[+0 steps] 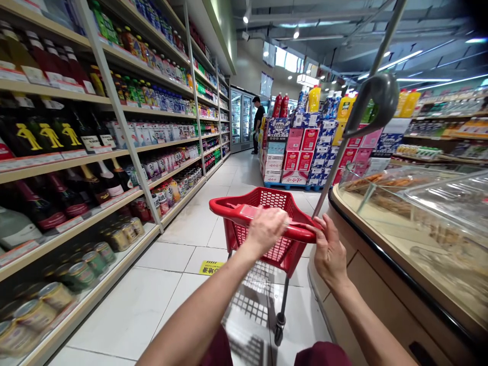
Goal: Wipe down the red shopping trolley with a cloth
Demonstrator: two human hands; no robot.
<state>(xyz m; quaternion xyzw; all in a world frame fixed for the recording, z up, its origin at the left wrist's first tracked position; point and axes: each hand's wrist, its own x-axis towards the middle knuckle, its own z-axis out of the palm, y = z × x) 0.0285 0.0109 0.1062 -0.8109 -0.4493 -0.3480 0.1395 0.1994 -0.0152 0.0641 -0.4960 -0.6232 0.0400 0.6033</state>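
A red plastic shopping cart point(236, 231) with lattice sides stands on the tiled floor in front of me. My left hand point(267, 227) is closed over the middle of its red handle point(224, 206). At the handle's right corner, my right hand point(331, 249) has its fingers curled around the end of the bar. A slanted grey pole point(335, 162) rises from behind that corner, with a dark grey looped grip point(375, 101) higher up. Where the pole's lower end is fixed I cannot tell. The cart's near wheel point(279, 328) shows below.
Shelves of bottles and cans point(125, 109) run along the left. Close on the right curves a display counter point(366, 254) with clear covers over food. Stacked drink boxes point(297, 150) stand ahead on a blue pallet. A person in dark clothes point(258, 124) stands by glass-door fridges point(241, 117).
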